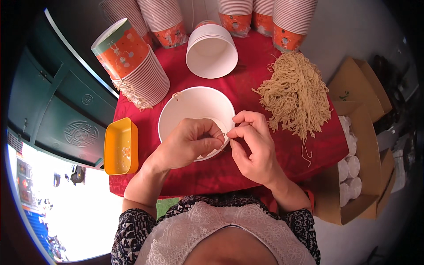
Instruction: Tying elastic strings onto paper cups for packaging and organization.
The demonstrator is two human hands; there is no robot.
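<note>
A white paper bucket (196,101) stands on the red-covered table in front of me, its mouth towards me. At its near right rim, a short bit of tan cord (224,136) shows between my hands. My left hand (190,141) pinches it with curled fingers, reaching over the bucket's opening. My right hand (252,148) is closed in a loose pinch at the same spot, from outside the rim; its fingertips partly hide the cord. A small tan cord end (176,94) pokes through the bucket's far left rim.
A pile of beige cords (297,95) lies right. A bucket stack (141,73) with cords along its rims stands left, above a yellow tray (121,148) holding small bits. Behind is another white bucket (212,53). Wrapped stacks (293,20) line the back; a cardboard box (360,176) sits right.
</note>
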